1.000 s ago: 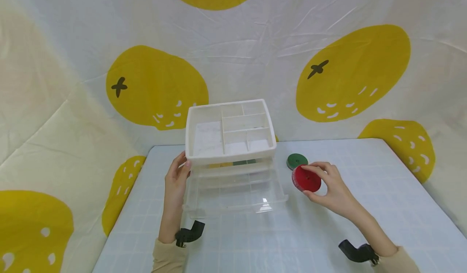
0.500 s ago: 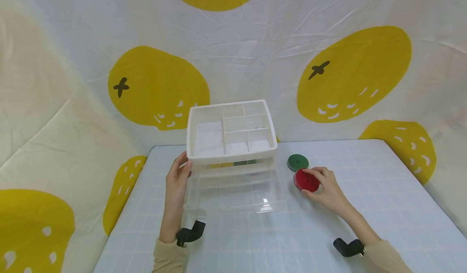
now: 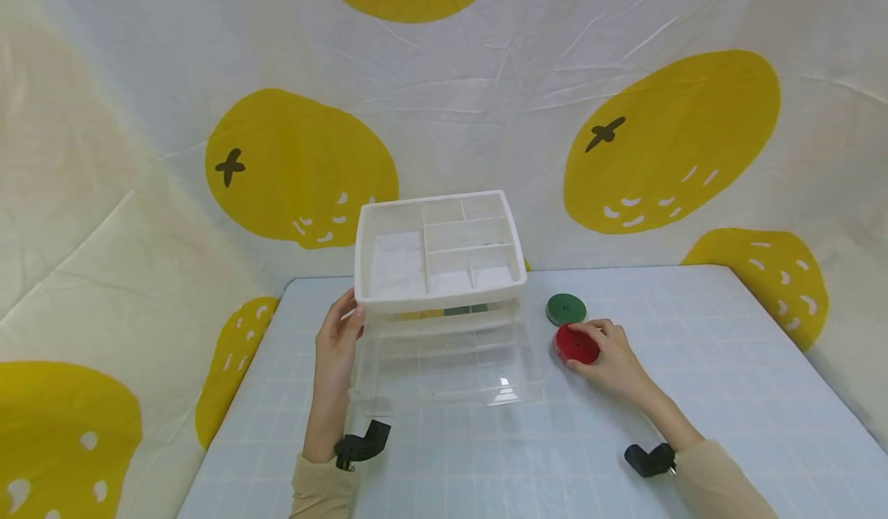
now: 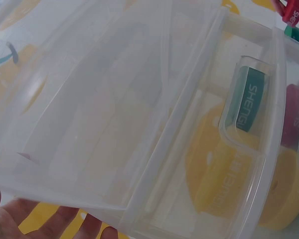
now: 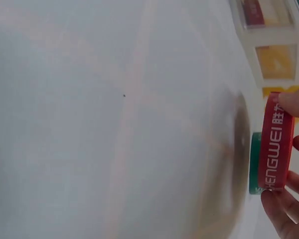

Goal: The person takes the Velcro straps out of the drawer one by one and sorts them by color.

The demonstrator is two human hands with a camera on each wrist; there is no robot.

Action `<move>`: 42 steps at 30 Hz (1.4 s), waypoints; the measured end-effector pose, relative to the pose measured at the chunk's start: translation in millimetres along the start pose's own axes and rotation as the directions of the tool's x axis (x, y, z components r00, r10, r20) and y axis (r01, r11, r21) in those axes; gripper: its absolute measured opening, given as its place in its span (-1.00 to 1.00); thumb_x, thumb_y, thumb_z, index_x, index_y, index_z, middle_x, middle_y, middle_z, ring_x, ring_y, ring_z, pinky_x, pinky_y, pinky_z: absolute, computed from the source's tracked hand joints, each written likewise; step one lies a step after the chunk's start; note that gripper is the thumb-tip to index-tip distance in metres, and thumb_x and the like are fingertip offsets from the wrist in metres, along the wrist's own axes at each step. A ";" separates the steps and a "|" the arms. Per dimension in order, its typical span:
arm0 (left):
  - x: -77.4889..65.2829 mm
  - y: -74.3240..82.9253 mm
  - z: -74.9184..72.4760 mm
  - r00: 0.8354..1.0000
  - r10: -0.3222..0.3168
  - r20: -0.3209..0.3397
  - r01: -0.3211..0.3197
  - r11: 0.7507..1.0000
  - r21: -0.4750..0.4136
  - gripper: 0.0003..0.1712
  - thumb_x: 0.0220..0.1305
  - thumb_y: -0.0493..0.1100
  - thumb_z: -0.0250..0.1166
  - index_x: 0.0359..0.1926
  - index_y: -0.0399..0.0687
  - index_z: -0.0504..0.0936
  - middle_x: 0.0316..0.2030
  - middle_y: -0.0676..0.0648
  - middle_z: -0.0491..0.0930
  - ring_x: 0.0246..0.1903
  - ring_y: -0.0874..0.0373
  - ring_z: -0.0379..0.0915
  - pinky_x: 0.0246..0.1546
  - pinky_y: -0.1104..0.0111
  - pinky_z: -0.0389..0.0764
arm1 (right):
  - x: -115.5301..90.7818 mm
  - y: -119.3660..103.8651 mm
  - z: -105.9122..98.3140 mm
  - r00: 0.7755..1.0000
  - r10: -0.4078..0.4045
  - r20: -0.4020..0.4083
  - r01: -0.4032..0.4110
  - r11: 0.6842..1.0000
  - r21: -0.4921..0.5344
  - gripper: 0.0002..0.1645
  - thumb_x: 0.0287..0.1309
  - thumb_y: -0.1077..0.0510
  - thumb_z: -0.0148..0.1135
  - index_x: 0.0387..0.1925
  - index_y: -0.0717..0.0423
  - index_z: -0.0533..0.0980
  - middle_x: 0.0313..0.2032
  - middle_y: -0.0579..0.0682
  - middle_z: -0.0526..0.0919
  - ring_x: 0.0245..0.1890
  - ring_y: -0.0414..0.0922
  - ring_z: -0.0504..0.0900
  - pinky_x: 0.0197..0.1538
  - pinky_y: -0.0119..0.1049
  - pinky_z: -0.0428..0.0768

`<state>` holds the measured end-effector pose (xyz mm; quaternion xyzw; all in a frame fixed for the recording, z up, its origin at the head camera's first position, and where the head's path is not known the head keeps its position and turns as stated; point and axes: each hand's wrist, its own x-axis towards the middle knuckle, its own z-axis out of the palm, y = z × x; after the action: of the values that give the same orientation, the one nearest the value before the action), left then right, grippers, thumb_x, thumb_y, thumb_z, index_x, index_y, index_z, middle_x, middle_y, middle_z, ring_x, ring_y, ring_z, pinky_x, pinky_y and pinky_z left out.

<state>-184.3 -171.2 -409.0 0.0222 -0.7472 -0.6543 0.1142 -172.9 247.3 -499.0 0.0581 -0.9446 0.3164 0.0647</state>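
Note:
My right hand [image 3: 610, 361] pinches a red roll of tape [image 3: 576, 345] between thumb and fingers, low over the table. Pale SHENGWEI lettering runs round its edge in the right wrist view. Just behind it lies a green roll [image 3: 566, 309], partly hidden by the red one [image 5: 275, 144] in that view. A white storage box [image 3: 433, 297] with a divided top tray stands mid-table, and one clear drawer [image 3: 444, 372] is pulled out towards me. At the box's left side my left hand [image 3: 336, 342] grips it, thumb near the front corner.
Through the clear plastic in the left wrist view show a green roll [image 4: 251, 98], a yellow roll [image 4: 219, 174] and a reddish roll [image 4: 292, 114]. A pale checked cloth [image 3: 499, 465] covers the table. Behind it hangs a curtain [image 3: 479, 118] with yellow fruit shapes.
My right hand has lowered the red roll and brought it slightly towards the box, uncovering more of the green roll. The left hand and the pulled-out drawer stay put.

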 end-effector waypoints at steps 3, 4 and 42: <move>-0.5 0.9 -0.2 1.000 0.001 0.004 -0.001 1.000 -0.001 -0.52 0.41 -0.01 0.11 0.31 0.13 0.40 0.18 0.01 0.44 0.01 0.33 0.42 -0.01 0.53 0.43 | 1.7 3.3 1.9 1.000 0.005 0.014 -0.004 1.000 -0.016 -0.29 -0.04 0.12 0.45 0.18 0.11 0.42 0.09 0.24 0.38 0.15 0.22 0.27 -0.11 0.12 0.63; -0.6 0.9 0.0 1.000 0.001 0.004 -0.001 1.000 0.001 -0.52 0.41 -0.01 0.11 0.31 0.13 0.40 0.18 0.01 0.44 0.01 0.33 0.41 -0.01 0.54 0.43 | 2.3 4.5 2.6 1.000 0.005 0.019 -0.005 1.000 -0.023 -0.29 -0.05 0.12 0.46 0.18 0.12 0.42 0.08 0.24 0.39 0.14 0.22 0.27 -0.11 0.12 0.63; -1.7 1.2 0.3 1.000 0.001 0.001 -0.001 1.000 0.010 -0.50 0.41 0.01 0.10 0.33 0.12 0.38 0.21 0.00 0.43 0.03 0.32 0.40 0.05 0.47 0.43 | -2.1 4.1 2.8 0.998 -0.065 0.008 0.065 0.992 -0.105 -0.35 -0.01 0.09 0.44 0.15 0.12 0.46 0.12 0.22 0.45 0.11 0.17 0.36 -0.07 0.08 0.63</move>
<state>-182.6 -170.4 -408.1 0.0221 -0.7504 -0.6507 0.1139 -171.6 249.0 -504.0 0.0860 -0.9578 0.2637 0.0758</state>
